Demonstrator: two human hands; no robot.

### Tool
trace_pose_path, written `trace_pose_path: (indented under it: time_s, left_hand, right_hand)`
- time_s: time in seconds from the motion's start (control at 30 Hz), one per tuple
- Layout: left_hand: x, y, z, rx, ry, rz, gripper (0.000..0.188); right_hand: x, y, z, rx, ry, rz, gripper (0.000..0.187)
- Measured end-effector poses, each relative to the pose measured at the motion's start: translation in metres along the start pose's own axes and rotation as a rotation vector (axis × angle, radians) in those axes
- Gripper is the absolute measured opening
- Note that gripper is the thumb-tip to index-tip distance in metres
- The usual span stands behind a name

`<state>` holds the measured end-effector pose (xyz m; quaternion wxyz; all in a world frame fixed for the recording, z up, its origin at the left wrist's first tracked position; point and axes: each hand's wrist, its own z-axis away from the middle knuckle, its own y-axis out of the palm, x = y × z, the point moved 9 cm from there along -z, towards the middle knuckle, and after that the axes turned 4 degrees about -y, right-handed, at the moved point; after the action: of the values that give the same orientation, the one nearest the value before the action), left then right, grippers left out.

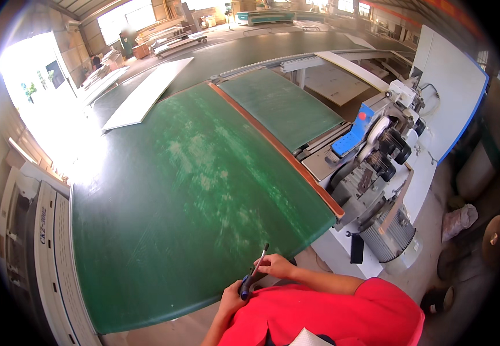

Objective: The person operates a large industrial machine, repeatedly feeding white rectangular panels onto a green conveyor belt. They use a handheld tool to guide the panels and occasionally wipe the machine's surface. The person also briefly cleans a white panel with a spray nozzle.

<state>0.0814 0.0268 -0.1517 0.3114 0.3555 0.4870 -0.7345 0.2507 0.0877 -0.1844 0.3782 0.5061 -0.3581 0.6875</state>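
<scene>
Close to my body, at the near edge of a green conveyor belt, my left hand is closed around a small dark handheld tool with blue parts. What kind of tool it is, I cannot make out. My right hand pinches a slim, light-coloured stick with a black tip, which slants up over the belt. The stick's lower end comes close to the dark tool; whether they touch cannot be told. Pale dusty scuffs mark the belt.
To the right stands a machine with a blue guard and a grey ribbed motor. An orange-brown strip borders the belt. A white panel lies across its far left. A grey-white machine housing lines the left side.
</scene>
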Motion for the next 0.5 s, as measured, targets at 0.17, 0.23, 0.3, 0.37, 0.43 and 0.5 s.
trace_pose_path:
  time_s: [0.17, 0.23, 0.3, 0.37, 0.43, 0.5]
  left_hand:
    - [-0.002, 0.0, 0.002, 0.014, -0.021, -0.007, 0.039]
    - [-0.002, -0.001, 0.003, 0.009, -0.03, -0.009, 0.039]
    - [0.0, 0.0, 0.004, 0.003, -0.02, 0.009, 0.038]
    - [-0.001, 0.0, 0.005, 0.002, -0.021, 0.019, 0.036]
    - [-0.006, -0.001, 0.006, 0.006, -0.033, 0.021, 0.034]
    - [-0.006, 0.0, 0.006, 0.006, -0.03, 0.022, 0.033]
  right_hand:
    - [-0.008, 0.004, 0.0, -0.004, 0.017, -0.07, 0.028]
    - [-0.008, 0.004, 0.0, -0.01, 0.022, -0.081, 0.028]
    - [-0.006, 0.004, 0.002, -0.01, 0.024, -0.07, 0.028]
    - [-0.003, 0.003, 0.003, -0.008, 0.022, -0.044, 0.028]
    - [-0.01, 0.005, 0.002, -0.004, 0.027, -0.083, 0.028]
    - [-0.016, 0.006, -0.001, -0.005, 0.022, -0.1, 0.029]
